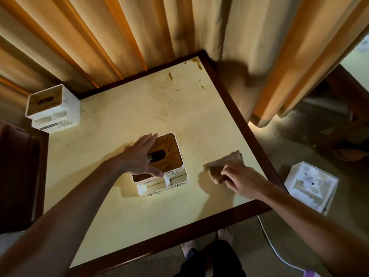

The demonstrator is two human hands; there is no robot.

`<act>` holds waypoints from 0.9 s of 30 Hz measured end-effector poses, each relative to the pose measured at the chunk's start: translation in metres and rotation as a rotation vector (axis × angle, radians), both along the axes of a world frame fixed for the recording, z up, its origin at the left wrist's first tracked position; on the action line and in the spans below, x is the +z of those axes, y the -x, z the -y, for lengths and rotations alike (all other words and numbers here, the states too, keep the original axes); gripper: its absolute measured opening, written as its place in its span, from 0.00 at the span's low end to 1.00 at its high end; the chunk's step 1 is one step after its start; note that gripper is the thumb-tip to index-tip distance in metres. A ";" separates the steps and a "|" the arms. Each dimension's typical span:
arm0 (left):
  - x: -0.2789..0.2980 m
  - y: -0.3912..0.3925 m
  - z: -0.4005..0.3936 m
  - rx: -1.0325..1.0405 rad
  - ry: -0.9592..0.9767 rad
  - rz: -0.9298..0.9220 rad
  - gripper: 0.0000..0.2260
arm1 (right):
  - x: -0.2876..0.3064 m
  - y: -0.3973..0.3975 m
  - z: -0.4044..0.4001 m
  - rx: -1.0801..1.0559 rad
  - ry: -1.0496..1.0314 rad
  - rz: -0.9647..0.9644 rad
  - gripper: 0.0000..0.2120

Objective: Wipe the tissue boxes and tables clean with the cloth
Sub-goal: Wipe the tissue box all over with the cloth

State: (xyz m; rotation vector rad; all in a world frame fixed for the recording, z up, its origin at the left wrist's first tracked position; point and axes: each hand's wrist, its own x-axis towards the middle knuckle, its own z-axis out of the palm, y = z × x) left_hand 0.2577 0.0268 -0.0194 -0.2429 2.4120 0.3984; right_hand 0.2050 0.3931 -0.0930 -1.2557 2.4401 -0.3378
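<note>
A white tissue box with a brown wooden lid stands in the middle of the cream table. Its white sides carry brown specks. My left hand lies over the lid's left part, fingers spread and mostly straight, thumb at the box's front rim. To the right, a crumpled tan cloth lies on the tabletop, and my right hand pinches its near edge. A second tissue box, also speckled, stands at the table's far left corner.
Brown stains and specks mark the far part of the table near the curtains. A third white box sits on the carpet to the right. A dark chair stands at the left. A white cable runs along the floor.
</note>
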 end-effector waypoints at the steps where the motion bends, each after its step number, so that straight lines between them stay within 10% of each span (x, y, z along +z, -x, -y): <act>1: -0.001 0.000 0.000 0.002 -0.002 -0.004 0.66 | 0.003 0.000 0.004 -0.100 0.051 0.068 0.14; 27: 0.000 -0.005 -0.010 0.010 0.012 -0.053 0.62 | 0.026 -0.012 0.093 -0.754 0.731 0.721 0.04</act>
